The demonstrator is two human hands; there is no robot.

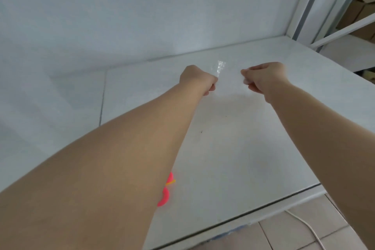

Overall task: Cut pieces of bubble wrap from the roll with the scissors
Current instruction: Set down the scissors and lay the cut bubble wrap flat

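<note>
Over the table (243, 158), left hand (197, 79) and right hand (263, 77) each pinch an edge of the clear bubble wrap (228, 79)

The table (253, 148) was white; on it lay a neon-pink, yellow-marked scissors handle (165, 197), over it clear, glinting bubble wrap (221, 66).

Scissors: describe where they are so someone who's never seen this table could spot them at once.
Start at the white table and find the left forearm stretched across it. The scissors lie on the table toward its front edge, mostly hidden under that forearm. They are the only bright pink thing in view, with a yellow spot; the bubble wrap farther out is clear.
</note>
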